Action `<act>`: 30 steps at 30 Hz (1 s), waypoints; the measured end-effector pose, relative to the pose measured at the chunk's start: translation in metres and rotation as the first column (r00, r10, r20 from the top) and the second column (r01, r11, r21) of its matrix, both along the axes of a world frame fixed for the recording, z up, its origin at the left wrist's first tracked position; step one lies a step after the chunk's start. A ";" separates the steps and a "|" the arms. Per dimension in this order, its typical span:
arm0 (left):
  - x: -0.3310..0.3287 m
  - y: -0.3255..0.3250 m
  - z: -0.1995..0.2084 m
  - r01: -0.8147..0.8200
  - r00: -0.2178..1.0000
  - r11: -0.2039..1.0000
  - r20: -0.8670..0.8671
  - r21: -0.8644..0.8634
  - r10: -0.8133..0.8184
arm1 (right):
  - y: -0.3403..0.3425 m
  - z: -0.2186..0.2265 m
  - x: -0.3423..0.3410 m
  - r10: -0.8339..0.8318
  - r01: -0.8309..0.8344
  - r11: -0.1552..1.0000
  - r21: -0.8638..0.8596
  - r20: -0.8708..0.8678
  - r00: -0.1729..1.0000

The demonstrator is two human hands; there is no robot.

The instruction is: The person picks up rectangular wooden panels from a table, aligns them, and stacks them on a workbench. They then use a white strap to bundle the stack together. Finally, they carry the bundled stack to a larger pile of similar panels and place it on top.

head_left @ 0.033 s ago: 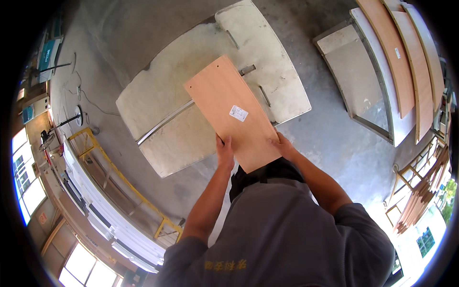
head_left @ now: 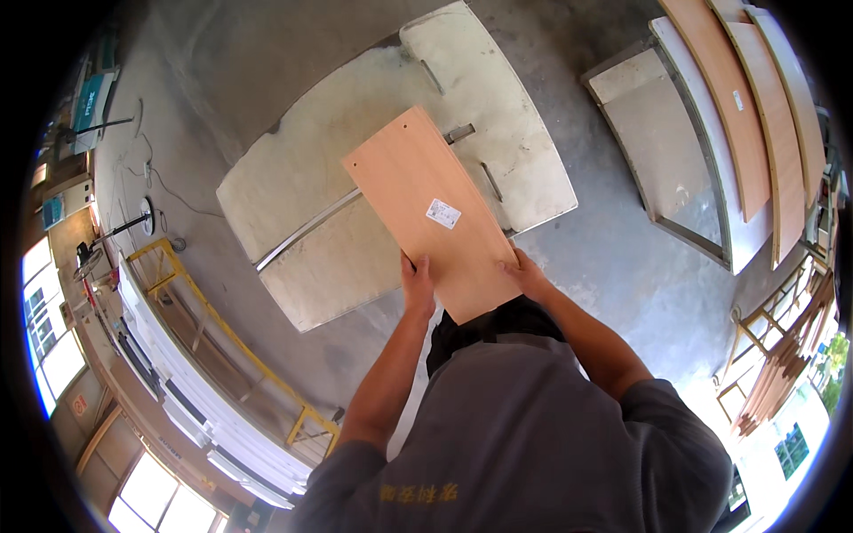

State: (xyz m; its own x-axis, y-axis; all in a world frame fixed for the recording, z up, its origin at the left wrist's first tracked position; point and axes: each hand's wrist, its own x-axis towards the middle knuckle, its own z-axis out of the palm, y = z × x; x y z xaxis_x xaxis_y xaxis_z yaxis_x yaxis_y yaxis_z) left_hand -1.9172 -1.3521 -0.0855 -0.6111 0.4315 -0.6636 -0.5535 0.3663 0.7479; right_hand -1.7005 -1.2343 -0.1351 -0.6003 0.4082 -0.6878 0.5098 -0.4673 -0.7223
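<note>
A light wood-coloured rectangular panel (head_left: 404,191) is held at my waist, its far end above a pale, worn worktable. Two small dark holes show near its far end, and a white label (head_left: 442,213) is stuck on its face. My left hand (head_left: 418,284) grips the left edge near the close end, thumb on top. On the opposite edge, my right hand (head_left: 530,274) is closed round the panel, its thumb also on the face. The fingers underneath are hidden. Lines along the right edge suggest thickness or layers; I cannot tell which.
The pale worktable (head_left: 346,115) has slots and a long gap. Tall wood-coloured boards (head_left: 721,98) stand at the right beside a grey-framed panel (head_left: 662,133). Along the left are a yellow metal frame (head_left: 209,306), stacked white panels (head_left: 191,355) and a cable (head_left: 173,191) on the floor.
</note>
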 end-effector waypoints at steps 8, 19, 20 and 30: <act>0.005 0.013 -0.002 -0.008 1.000 0.997 0.028 0.079 0.006 | 0.015 0.026 0.002 -0.136 0.133 0.979 -0.154 -0.011 0.991; -0.006 0.063 0.018 0.371 0.284 0.718 -0.664 -0.589 -0.692 | 0.049 0.098 -0.046 0.279 -0.384 0.398 0.833 0.289 0.916; -0.011 0.070 0.014 0.360 0.248 0.695 -0.654 -0.623 -0.715 | 0.057 0.100 -0.064 0.258 -0.359 0.377 0.854 0.276 0.926; -0.009 0.075 -0.004 0.279 0.122 0.635 -0.630 -0.720 -0.767 | 0.166 0.036 -0.140 0.441 -0.386 0.297 0.874 0.233 0.867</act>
State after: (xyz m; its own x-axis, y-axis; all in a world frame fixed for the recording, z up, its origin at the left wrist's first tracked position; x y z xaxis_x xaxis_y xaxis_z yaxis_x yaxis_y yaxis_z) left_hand -1.9257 -1.2767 -0.0894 -0.5859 0.8015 -0.1194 0.7472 0.5914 0.3032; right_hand -1.8408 -1.0679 -0.0991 -0.8952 0.4390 -0.0770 0.3938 0.6979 -0.5982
